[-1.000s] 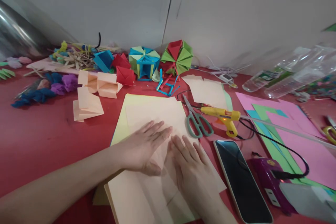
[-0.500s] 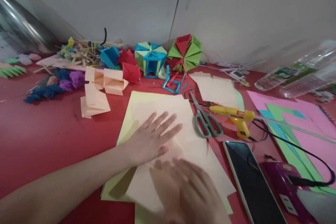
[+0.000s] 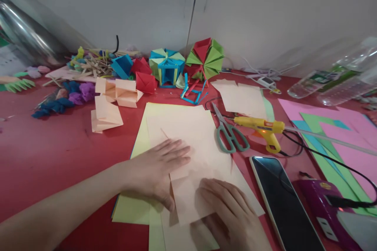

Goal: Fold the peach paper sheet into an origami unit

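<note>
A peach paper sheet lies on a pale yellow sheet over the red table. Its lower part shows a folded flap with a shadowed left edge. My left hand rests flat on the paper, fingers stretched to the right and thumb beside the flap. My right hand lies on the flap's right side, fingers extended close together; its thumb is partly in shadow near the lower edge. Green-handled scissors lie half open to the right of the sheet.
A yellow glue gun, a phone and a purple power socket are on the right, near coloured paper sheets. Folded peach pieces stand at left. Paper models line the wall beside plastic bottles.
My left hand has slid left and down across the paper. My right hand has shifted slightly right and is less blurred. The folded flap now lies flatter between the hands.
</note>
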`<state>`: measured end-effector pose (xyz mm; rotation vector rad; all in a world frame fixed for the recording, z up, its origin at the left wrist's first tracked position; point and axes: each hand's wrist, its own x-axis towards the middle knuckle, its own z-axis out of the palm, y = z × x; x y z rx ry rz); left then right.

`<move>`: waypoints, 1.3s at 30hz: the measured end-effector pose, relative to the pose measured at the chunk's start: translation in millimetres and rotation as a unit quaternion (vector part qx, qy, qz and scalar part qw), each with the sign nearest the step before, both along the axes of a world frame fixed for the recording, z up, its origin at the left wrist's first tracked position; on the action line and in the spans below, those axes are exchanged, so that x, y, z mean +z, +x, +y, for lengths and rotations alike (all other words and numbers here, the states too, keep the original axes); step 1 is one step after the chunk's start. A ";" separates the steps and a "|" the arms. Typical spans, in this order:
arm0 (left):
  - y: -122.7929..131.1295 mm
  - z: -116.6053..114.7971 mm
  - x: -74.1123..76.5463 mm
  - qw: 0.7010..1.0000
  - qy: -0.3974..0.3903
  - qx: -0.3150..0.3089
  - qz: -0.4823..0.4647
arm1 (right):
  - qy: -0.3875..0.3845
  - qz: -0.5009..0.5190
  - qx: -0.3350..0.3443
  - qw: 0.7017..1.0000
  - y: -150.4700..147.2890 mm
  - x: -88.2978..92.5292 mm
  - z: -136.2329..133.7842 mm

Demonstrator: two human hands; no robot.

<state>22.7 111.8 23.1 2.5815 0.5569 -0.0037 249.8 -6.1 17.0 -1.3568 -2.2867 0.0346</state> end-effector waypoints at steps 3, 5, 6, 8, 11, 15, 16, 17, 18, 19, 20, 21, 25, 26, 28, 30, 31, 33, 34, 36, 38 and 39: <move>2.3 -3.2 -3.9 1.000 0.006 0.021 0.000 | -0.028 0.016 0.021 0.999 -0.2 0.4 1.2; 4.5 -4.1 -5.9 0.999 0.022 0.027 -0.002 | -0.036 0.024 0.033 0.999 0.0 0.6 3.5; 5.4 -4.5 -6.5 0.999 0.032 0.027 -0.003 | -0.036 0.031 0.036 0.998 -0.3 0.7 4.8; 6.2 -6.3 -7.1 0.998 0.054 0.027 -0.006 | -0.035 0.055 0.041 0.997 -2.5 0.7 7.4; 5.9 -11.4 -6.7 0.996 0.080 0.042 -0.006 | -0.043 0.102 0.042 0.993 -8.6 1.4 10.8; 4.6 -18.5 -6.2 0.997 0.065 0.039 -0.003 | -0.116 0.117 0.034 0.986 -10.5 6.1 14.7; 4.5 -19.6 -6.3 0.998 0.058 0.038 -0.002 | -0.144 0.117 0.033 0.982 -8.6 7.7 15.7; 4.5 -20.6 -6.5 0.998 0.053 0.038 0.002 | -0.171 0.116 0.032 0.978 -5.7 9.4 16.7; 4.7 -21.3 -6.6 0.998 0.050 0.039 0.005 | -0.194 0.112 0.031 0.974 -2.1 10.9 17.7; 5.1 -22.0 -6.8 0.998 0.048 0.041 0.008 | -0.210 0.109 0.030 0.971 1.7 12.3 18.7; 5.5 -22.6 -6.9 0.998 0.047 0.043 0.010 | -0.218 0.101 0.027 0.970 5.4 13.4 19.7; 5.8 -23.0 -6.9 0.998 0.047 0.046 0.012 | -0.215 0.094 0.026 0.972 8.3 14.3 20.5; 5.7 -20.6 -4.3 0.996 0.059 0.068 0.013 | -0.145 0.072 0.040 0.986 7.4 15.7 18.5; 5.0 -18.7 -2.8 0.996 0.060 0.071 0.012 | -0.122 0.070 0.043 0.989 4.4 15.6 16.4; 2.9 -13.9 1.3 0.997 0.054 0.056 0.009 | -0.094 0.067 0.037 0.993 -2.6 14.5 10.4; 0.2 -9.4 6.0 0.999 0.043 0.007 0.001 | -0.088 0.062 0.024 0.994 -8.7 12.7 4.1; -1.1 -8.0 8.3 0.999 0.038 -0.021 -0.005 | -0.087 0.061 0.020 0.994 -10.9 11.6 1.4; -3.5 -7.5 11.5 0.998 0.038 -0.056 -0.018 | -0.094 0.057 0.020 0.994 -13.5 9.5 -1.6; -4.6 -8.7 12.3 0.997 0.044 -0.058 -0.024 | -0.090 0.060 0.019 0.994 -13.9 8.6 -1.9; -7.0 -14.6 12.2 0.997 0.059 -0.045 -0.032 | -0.090 0.062 0.009 0.994 -12.9 7.1 -0.3; -10.2 -23.8 10.4 0.996 0.074 -0.032 -0.032 | -0.094 0.071 -0.003 0.993 -9.9 5.8 2.7; -12.3 -28.8 9.1 0.996 0.078 -0.027 -0.029 | -0.102 0.079 -0.007 0.992 -7.9 5.1 4.2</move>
